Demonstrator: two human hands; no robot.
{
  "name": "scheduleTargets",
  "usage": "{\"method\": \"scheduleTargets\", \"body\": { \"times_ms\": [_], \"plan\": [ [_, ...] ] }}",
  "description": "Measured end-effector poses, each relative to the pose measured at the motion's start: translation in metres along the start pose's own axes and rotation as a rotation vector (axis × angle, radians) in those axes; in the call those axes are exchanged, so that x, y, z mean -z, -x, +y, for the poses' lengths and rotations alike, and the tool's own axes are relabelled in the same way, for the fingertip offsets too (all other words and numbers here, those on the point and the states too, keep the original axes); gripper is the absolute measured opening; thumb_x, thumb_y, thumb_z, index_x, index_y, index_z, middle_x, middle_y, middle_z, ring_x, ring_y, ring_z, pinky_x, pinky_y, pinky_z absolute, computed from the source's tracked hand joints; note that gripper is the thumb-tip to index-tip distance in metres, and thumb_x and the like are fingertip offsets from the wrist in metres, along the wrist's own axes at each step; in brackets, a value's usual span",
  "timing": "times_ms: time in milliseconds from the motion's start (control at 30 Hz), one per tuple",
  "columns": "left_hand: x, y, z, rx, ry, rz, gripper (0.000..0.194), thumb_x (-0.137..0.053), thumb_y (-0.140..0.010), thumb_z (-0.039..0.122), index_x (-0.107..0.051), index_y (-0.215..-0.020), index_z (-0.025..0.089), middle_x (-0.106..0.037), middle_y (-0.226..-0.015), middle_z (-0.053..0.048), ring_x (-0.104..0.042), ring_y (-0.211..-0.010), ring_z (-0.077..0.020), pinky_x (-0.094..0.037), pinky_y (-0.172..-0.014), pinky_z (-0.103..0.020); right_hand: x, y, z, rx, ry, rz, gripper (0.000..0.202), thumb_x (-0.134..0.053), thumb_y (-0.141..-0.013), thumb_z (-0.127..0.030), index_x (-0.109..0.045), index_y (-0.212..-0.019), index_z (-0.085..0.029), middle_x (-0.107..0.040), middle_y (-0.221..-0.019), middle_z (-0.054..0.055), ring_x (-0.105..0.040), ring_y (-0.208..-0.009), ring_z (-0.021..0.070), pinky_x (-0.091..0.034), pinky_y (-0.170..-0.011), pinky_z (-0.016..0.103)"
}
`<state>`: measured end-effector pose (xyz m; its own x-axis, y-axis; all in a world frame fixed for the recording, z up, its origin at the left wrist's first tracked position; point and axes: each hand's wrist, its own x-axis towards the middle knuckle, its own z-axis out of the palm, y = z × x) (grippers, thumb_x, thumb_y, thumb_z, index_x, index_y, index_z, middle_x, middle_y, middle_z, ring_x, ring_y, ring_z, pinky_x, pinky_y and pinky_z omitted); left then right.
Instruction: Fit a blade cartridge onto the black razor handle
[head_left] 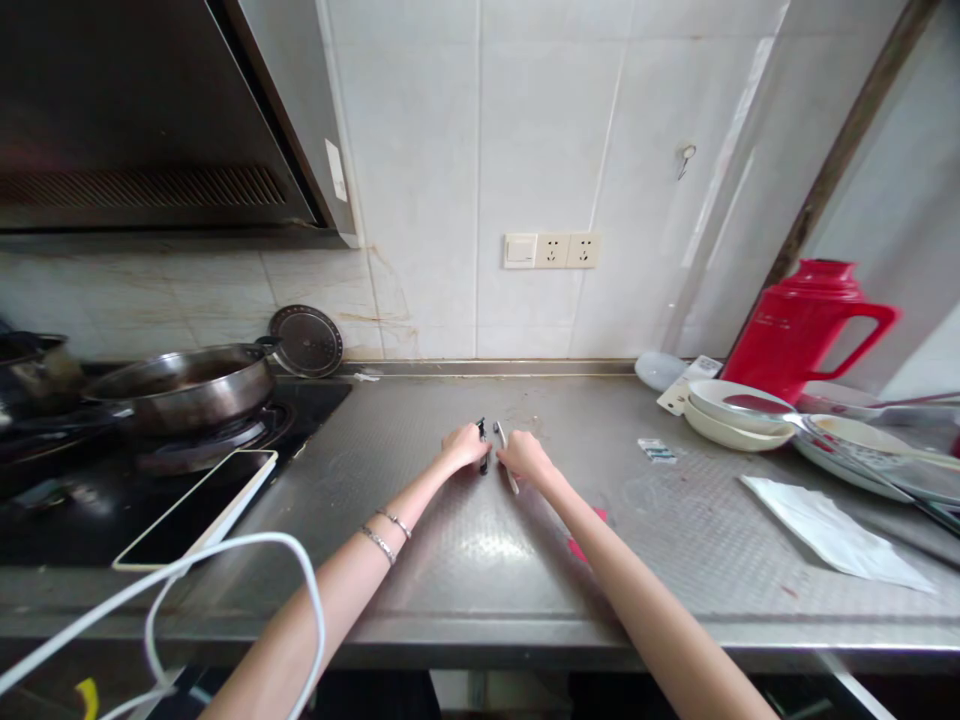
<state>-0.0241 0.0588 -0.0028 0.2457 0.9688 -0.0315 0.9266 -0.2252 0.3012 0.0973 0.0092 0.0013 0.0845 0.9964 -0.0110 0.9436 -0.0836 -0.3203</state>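
Left hand (465,444) gripping a black object (484,465) in curled fingers at frame centre, right hand (526,456) pinching a slim white stick (513,482) in bent fingers just beside it (both too small to identify), red flask (787,325) standing far right

Dimpled metal counter (420,590), glossy plastic flask (787,330)

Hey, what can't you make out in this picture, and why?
All in the head view:
Black item: partly covered by the left hand, too small to identify.
White item: its middle hidden by the right hand.
Pink bits: the right forearm hides whether they join.
Far-left pot: cut off by the left edge.
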Motion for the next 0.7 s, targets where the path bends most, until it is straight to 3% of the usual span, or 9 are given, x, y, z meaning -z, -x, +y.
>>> {"method": "scheduleTargets", "body": {
  "times_ms": [100,200,267,367,533,600,700],
  "plan": [
    [0.001,0.001,0.0,-0.007,-0.002,-0.002,0.028,-0.054,-0.073,0.041,-0.065,-0.072,0.016,-0.069,-0.079,-0.013,-0.064,-0.083,-0.0235,-0.043,-0.064,-0.026,0.004,0.004,0.004,0.01,-0.001,0.01,0.027,-0.047,-0.078,-0.025,-0.068,-0.085,-0.009,-0.07,-0.077,0.017,-0.066,-0.075,0.0222,-0.044,-0.059,0.022],
    [0.001,0.001,-0.004,-0.053,0.019,0.006,0.034,-0.05,-0.075,0.045,-0.064,-0.068,0.015,-0.067,-0.071,-0.011,-0.064,-0.075,-0.0217,-0.04,-0.058,-0.024,0.018,0.007,0.027,0.068,-0.022,0.08,0.026,-0.049,-0.078,-0.027,-0.067,-0.088,-0.011,-0.069,-0.083,0.014,-0.065,-0.076,0.0198,-0.044,-0.063,0.022],
    [0.0,0.0,-0.009,-0.09,0.047,0.016,0.036,-0.047,-0.077,0.044,-0.063,-0.063,0.015,-0.063,-0.062,-0.008,-0.061,-0.067,-0.0189,-0.036,-0.054,-0.023,0.035,0.007,0.058,0.149,-0.057,0.127,0.024,-0.052,-0.076,-0.024,-0.065,-0.094,-0.014,-0.069,-0.088,0.01,-0.064,-0.08,0.0174,-0.044,-0.068,0.021],
    [-0.001,-0.002,-0.021,-0.123,0.101,0.053,0.04,-0.043,-0.079,0.042,-0.057,-0.054,0.014,-0.053,-0.05,-0.002,-0.054,-0.055,-0.0144,-0.03,-0.05,-0.022,0.065,0.006,0.122,0.194,-0.104,0.094,0.031,-0.056,-0.07,-0.016,-0.063,-0.1,-0.016,-0.067,-0.1,0.006,-0.062,-0.079,0.013,-0.044,-0.072,0.019],
    [0.003,-0.011,-0.041,-0.133,0.248,0.143,0.039,-0.04,-0.079,0.038,-0.05,-0.049,0.015,-0.044,-0.045,0.002,-0.044,-0.049,-0.011,-0.025,-0.049,-0.022,0.103,0.012,0.228,0.024,-0.126,0.017,0.048,-0.059,-0.064,-0.01,-0.06,-0.111,-0.014,-0.063,-0.112,0.009,-0.06,-0.089,0.0167,-0.044,-0.077,0.021],
    [0.006,-0.015,-0.044,-0.141,0.302,0.164,0.036,-0.04,-0.079,0.035,-0.051,-0.051,0.015,-0.045,-0.046,0.003,-0.044,-0.05,-0.0108,-0.026,-0.05,-0.022,0.108,0.016,0.255,-0.048,-0.136,-0.05,0.055,-0.059,-0.061,-0.008,-0.057,-0.116,-0.013,-0.062,-0.112,0.01,-0.06,-0.092,0.0183,-0.045,-0.077,0.022],
    [0.01,-0.019,-0.043,-0.153,0.326,0.187,0.034,-0.038,-0.079,0.032,-0.052,-0.053,0.015,-0.045,-0.046,0.003,-0.043,-0.05,-0.0107,-0.027,-0.051,-0.022,0.107,0.019,0.277,-0.067,-0.145,-0.094,0.061,-0.06,-0.059,-0.006,-0.055,-0.12,-0.013,-0.062,-0.112,0.011,-0.06,-0.094,0.0191,-0.045,-0.077,0.022]
  ]
}}
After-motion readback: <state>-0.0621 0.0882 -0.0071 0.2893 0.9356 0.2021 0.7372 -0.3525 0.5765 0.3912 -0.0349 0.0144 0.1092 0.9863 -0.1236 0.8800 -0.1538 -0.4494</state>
